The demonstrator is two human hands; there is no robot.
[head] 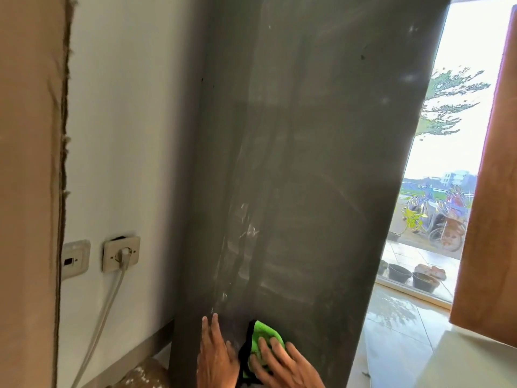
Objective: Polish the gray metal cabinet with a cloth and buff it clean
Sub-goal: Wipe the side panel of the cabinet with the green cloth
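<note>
The tall gray metal cabinet [307, 163] fills the middle of the view, its side panel streaked with pale smears. Low on that panel, my right hand [282, 365] presses a bright green cloth [264, 336] with a black edge flat against the metal. My left hand [215, 357] lies just left of the cloth, palm on the panel, fingers together and pointing up, holding nothing. Both wrists run off the bottom of the frame.
A white wall [126, 135] stands left of the cabinet, with a socket [121, 253] and a plugged-in white cable [103, 317] hanging down. A brown panel [28, 191] borders the far left. At right, a glass door shows parked scooters [436, 217], black pots and wet floor tiles [397, 331].
</note>
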